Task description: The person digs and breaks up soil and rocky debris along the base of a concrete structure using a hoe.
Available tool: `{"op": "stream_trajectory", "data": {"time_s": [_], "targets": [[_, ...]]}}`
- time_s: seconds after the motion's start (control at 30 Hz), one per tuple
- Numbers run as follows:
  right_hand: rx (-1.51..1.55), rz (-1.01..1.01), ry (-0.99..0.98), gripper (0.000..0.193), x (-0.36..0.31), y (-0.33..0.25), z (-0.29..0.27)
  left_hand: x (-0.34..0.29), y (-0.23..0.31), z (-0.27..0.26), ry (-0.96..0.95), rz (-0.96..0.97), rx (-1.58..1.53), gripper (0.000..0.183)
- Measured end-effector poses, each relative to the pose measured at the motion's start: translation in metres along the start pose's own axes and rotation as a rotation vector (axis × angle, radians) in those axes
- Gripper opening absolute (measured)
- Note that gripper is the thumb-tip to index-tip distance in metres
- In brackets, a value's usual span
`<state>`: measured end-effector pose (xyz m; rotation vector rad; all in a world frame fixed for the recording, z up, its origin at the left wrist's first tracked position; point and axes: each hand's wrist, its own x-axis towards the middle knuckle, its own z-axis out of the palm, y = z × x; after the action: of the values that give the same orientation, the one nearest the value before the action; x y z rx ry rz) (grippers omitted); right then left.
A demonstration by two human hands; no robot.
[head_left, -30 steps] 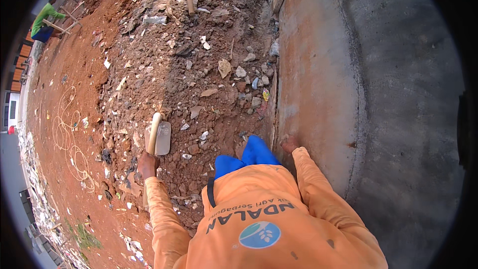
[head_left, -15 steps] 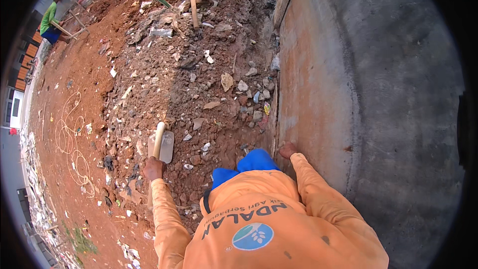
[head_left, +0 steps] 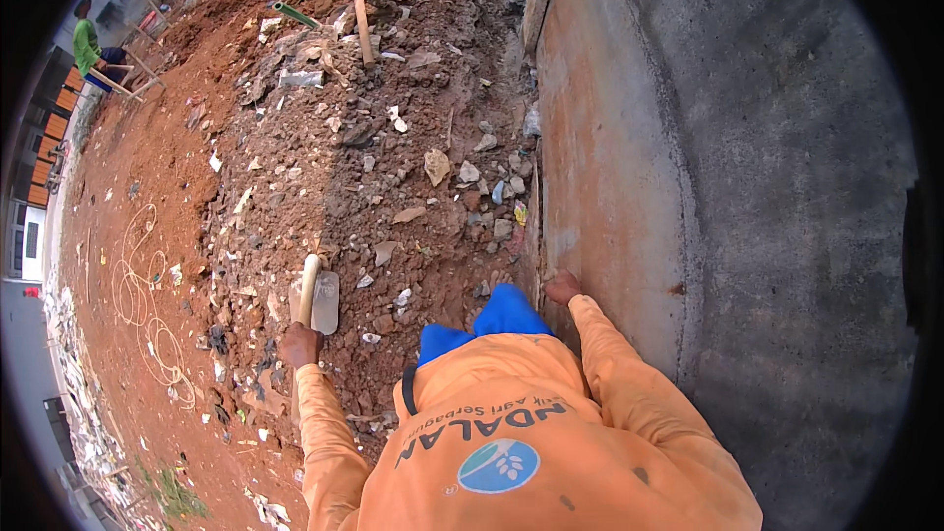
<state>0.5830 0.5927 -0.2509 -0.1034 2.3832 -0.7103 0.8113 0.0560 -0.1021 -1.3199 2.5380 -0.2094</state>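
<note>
Pale-wooden-handled hoe with flat grey metal blade (head_left: 325,307): 8 o'clock, over stone-strewn brown soil (head_left: 379,202); handle gripped by left hand (head_left: 301,342). Right hand (head_left: 562,287): 4 o'clock, at brown-stained grey wall (head_left: 615,187); finger closure cannot be told.

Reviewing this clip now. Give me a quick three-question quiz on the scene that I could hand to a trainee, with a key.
1. Multiple choice: what does the left hand grip?
a) a bucket
b) a wooden handle
c) a ladder rung

2. True or false: the right hand is nearer the looped pale cord than the stained concrete surface.

3. Fill in the blank: the co-worker at the upper left wears a ____ top.

Key
1: b.
2: False; the right hand is at the edge of the stained concrete surface, while the looped pale cord lies well off to the left.
3: green.
</note>
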Motion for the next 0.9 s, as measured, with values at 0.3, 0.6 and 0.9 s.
{"op": "stream_trajectory", "data": {"time_s": [0.3, 0.6, 0.9], "targets": [[0.109, 0.176, -0.023, 0.026, -0.017, -0.023, -0.01, -0.002, -0.003, 0.022, 0.09, 0.026, 0.032, 0.024], [0.171, 0.155, -0.101, 0.012, 0.066, -0.021, 0.011, -0.01, 0.006, 0.03, 0.096, -0.035, -0.073, 0.017], [-0.115, -0.213, -0.062, 0.02, 0.181, -0.05, -0.019, -0.035, 0.037, 0.009, -0.152, -0.198, -0.113, 0.024]]}}
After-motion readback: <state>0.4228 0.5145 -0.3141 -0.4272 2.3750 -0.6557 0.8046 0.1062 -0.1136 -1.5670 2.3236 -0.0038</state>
